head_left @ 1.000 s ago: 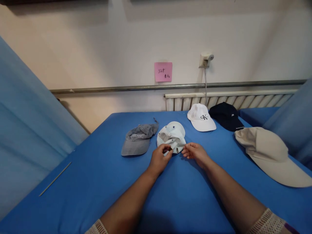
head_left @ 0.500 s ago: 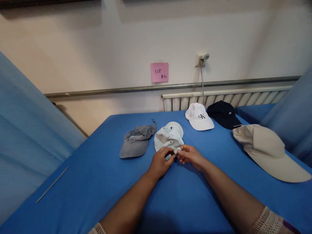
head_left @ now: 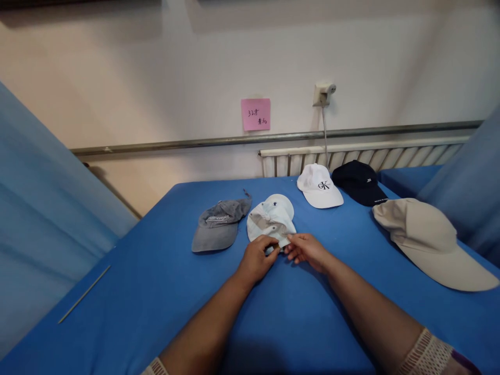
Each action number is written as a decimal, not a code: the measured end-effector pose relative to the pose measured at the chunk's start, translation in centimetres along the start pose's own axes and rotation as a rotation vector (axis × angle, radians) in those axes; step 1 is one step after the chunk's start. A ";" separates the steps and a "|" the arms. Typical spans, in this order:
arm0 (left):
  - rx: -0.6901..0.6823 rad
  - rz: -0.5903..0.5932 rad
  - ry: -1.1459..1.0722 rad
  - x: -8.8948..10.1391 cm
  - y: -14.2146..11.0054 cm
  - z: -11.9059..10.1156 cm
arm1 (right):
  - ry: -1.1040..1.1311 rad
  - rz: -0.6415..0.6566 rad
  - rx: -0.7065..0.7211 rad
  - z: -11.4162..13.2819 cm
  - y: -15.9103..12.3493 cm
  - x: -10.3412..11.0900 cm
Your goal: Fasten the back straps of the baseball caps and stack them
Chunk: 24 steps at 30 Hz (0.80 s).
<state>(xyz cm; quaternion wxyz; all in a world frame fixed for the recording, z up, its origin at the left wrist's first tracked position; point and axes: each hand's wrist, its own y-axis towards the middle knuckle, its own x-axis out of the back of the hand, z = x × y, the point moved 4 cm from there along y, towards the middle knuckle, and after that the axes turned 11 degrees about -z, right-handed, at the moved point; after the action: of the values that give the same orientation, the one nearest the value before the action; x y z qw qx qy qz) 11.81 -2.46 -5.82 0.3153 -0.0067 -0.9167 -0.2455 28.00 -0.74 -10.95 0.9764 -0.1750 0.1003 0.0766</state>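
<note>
Left hand (head_left: 254, 260) pinching pale cap (head_left: 279, 220) near edge | right hand (head_left: 310, 252) touching it, grip unclear

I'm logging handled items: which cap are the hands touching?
The pale cap, between the gray cap and the white cap. Left hand and right hand touch its near edge; no other cap is touched.

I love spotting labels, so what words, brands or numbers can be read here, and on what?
"32", plus handwritten characters I can't make out: pink note.
"CK", first letter slightly blurred: white cap.
White lettering, too blurred to read: grey cap.
White markings, too small to read: black cap.
Dark mark, too small to tell if it is text: pale cap.
</note>
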 end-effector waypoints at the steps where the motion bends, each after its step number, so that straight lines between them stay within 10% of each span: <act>1: 0.026 -0.027 -0.027 0.1 0.0 0.2 | -0.015 0.035 -0.064 -0.1 -0.2 -0.1; 7: 0.159 -0.127 -0.178 0.2 0.1 1.5 | 0.145 0.168 -0.280 -0.6 -1.2 -1.1; 24: 0.067 -0.070 -0.132 -0.2 0.1 1.3 | 0.321 0.009 0.177 1.1 -1.0 -2.2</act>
<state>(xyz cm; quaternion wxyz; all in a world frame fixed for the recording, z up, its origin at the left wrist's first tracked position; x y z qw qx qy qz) 11.22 -1.80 -6.76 0.2452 0.0199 -0.9429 -0.2245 26.29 -1.55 -9.11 0.9592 -0.0980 0.2618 0.0430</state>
